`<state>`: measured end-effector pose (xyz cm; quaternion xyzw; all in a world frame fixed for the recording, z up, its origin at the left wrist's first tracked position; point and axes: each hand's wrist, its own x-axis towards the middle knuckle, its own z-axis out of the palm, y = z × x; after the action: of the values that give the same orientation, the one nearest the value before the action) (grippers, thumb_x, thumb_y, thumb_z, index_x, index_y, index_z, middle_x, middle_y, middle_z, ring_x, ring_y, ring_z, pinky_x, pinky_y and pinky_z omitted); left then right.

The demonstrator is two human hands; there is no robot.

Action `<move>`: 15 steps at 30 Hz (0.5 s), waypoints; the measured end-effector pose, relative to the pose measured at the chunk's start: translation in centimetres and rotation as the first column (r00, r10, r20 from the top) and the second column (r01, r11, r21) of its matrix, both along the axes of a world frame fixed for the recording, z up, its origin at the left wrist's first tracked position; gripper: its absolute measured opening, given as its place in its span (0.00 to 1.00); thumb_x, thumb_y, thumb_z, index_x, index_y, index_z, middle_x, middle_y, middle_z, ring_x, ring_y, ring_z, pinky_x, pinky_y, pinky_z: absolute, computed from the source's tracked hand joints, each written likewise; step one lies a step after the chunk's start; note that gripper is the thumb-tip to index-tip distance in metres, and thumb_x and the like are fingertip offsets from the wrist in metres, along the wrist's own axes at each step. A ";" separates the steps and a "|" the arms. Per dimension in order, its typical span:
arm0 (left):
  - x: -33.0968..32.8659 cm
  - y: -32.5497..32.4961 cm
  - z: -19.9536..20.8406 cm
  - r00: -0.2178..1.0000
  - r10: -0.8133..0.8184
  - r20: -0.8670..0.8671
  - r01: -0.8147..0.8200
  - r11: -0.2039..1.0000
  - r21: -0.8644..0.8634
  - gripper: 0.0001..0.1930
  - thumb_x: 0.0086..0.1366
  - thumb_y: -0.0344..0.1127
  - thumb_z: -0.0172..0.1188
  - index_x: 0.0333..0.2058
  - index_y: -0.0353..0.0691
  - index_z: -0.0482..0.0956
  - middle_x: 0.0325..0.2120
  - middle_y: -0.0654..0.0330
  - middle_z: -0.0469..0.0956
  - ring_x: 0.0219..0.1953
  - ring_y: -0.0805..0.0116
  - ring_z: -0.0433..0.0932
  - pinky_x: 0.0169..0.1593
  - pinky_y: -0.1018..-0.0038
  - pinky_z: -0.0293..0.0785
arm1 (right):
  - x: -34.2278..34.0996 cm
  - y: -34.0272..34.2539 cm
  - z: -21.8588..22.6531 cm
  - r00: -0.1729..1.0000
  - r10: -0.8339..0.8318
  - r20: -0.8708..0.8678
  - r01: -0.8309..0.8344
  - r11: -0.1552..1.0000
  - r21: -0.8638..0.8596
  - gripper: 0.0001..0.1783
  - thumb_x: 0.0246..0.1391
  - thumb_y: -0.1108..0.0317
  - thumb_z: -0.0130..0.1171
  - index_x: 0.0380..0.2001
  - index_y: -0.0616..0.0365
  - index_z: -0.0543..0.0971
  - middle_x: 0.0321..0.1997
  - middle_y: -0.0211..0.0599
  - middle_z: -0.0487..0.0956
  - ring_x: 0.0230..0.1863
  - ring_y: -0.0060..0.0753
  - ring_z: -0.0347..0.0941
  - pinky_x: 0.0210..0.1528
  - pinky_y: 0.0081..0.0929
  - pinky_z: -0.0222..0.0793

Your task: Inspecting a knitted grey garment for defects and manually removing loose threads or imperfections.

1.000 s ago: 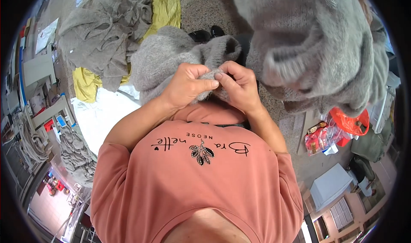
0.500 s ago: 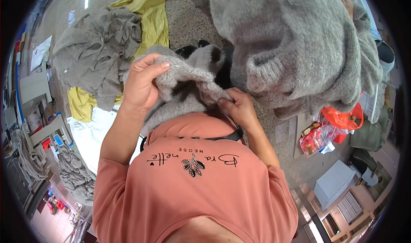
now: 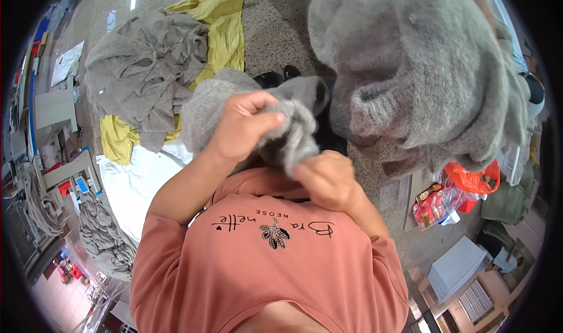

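The left hand [image 3: 239,129] is pinching a fuzzy grey knitted garment [image 3: 300,121] between thumb and fingers; the blurred right hand [image 3: 328,179], fingers curled, is gripping its nearer part, just beyond the salmon-pink short-sleeved T-shirt [image 3: 275,280].

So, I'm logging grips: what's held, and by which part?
The knit, by a bunched stretch: left hand at its far end, right hand at its near end. Which garment part is unclear.

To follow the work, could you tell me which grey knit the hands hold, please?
The middle knit: left hand and right hand grip it, while the upper-left heap and right heap lie untouched.
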<state>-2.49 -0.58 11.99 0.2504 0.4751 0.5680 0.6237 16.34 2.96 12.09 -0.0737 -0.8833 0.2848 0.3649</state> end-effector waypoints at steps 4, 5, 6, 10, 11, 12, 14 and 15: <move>1.6 -0.5 0.3 0.850 -0.199 -0.488 0.238 0.971 0.017 0.04 0.47 0.26 0.55 0.24 0.33 0.74 0.17 0.66 0.71 0.25 0.84 0.67 0.27 0.82 0.66 | -1.2 0.3 -0.2 0.999 -0.003 -0.034 0.007 0.994 0.105 0.12 0.31 0.74 0.53 0.27 0.64 0.74 0.24 0.38 0.72 0.17 0.28 0.66 0.15 0.23 0.57; 1.9 -0.7 0.0 0.899 -0.236 -0.368 0.244 0.969 -0.026 0.04 0.48 0.26 0.54 0.24 0.33 0.74 0.18 0.67 0.71 0.23 0.83 0.66 0.25 0.82 0.65 | -1.3 0.1 -0.8 0.994 -0.094 -0.062 0.101 0.989 0.109 0.12 0.31 0.77 0.53 0.27 0.64 0.74 0.24 0.38 0.72 0.17 0.29 0.66 0.15 0.23 0.58; 1.8 -0.8 0.0 0.915 -0.293 -0.276 0.288 0.956 -0.059 0.04 0.50 0.26 0.54 0.26 0.34 0.74 0.18 0.68 0.71 0.21 0.83 0.66 0.23 0.83 0.63 | -1.1 -0.3 -1.5 0.984 -0.157 -0.083 0.164 0.983 0.082 0.12 0.30 0.75 0.52 0.26 0.63 0.73 0.24 0.38 0.72 0.16 0.29 0.66 0.15 0.23 0.60; 1.3 -1.5 -0.5 0.924 -0.368 0.099 0.380 0.913 -0.151 0.02 0.55 0.26 0.52 0.25 0.37 0.73 0.18 0.71 0.69 0.18 0.87 0.62 0.19 0.86 0.56 | -1.0 -0.8 -1.4 0.972 -0.226 -0.058 0.231 0.968 0.094 0.11 0.30 0.77 0.52 0.25 0.62 0.73 0.23 0.37 0.72 0.17 0.30 0.67 0.17 0.23 0.62; 1.5 -1.6 -0.8 0.934 -0.350 0.070 0.356 0.928 -0.111 0.03 0.55 0.26 0.52 0.25 0.37 0.73 0.17 0.71 0.69 0.18 0.87 0.62 0.19 0.87 0.56 | -1.0 -0.7 -1.3 0.972 -0.226 -0.071 0.233 0.965 0.118 0.11 0.30 0.77 0.52 0.25 0.62 0.73 0.23 0.37 0.72 0.17 0.30 0.67 0.17 0.23 0.62; 1.6 -1.8 -1.3 0.942 -0.332 0.048 0.334 0.939 -0.077 0.03 0.56 0.26 0.51 0.26 0.36 0.73 0.17 0.71 0.69 0.18 0.87 0.62 0.19 0.87 0.56 | -0.9 -0.8 -1.3 0.970 -0.240 -0.035 0.243 0.962 0.122 0.11 0.30 0.77 0.52 0.25 0.62 0.73 0.23 0.36 0.72 0.17 0.30 0.67 0.17 0.23 0.62; 1.7 -1.8 -2.3 0.950 -0.311 -0.011 0.310 0.950 -0.033 0.03 0.57 0.26 0.50 0.26 0.35 0.73 0.17 0.71 0.69 0.18 0.87 0.63 0.19 0.87 0.57 | -0.9 -0.7 -1.4 0.965 -0.260 -0.006 0.259 0.957 0.133 0.10 0.30 0.77 0.52 0.24 0.62 0.72 0.23 0.36 0.72 0.17 0.30 0.67 0.17 0.23 0.62; 1.5 -1.7 -2.6 0.955 -0.297 0.007 0.297 0.954 -0.048 0.03 0.56 0.24 0.51 0.27 0.34 0.73 0.20 0.68 0.71 0.21 0.84 0.66 0.23 0.85 0.62 | -1.0 -0.4 -1.4 0.962 -0.273 0.011 0.270 0.956 0.117 0.10 0.30 0.77 0.52 0.24 0.62 0.72 0.23 0.36 0.71 0.17 0.30 0.67 0.17 0.24 0.62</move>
<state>-0.95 -2.28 9.38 0.3037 0.4460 0.4560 0.7078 15.35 2.52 10.71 -0.1769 -0.8846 0.1799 0.3922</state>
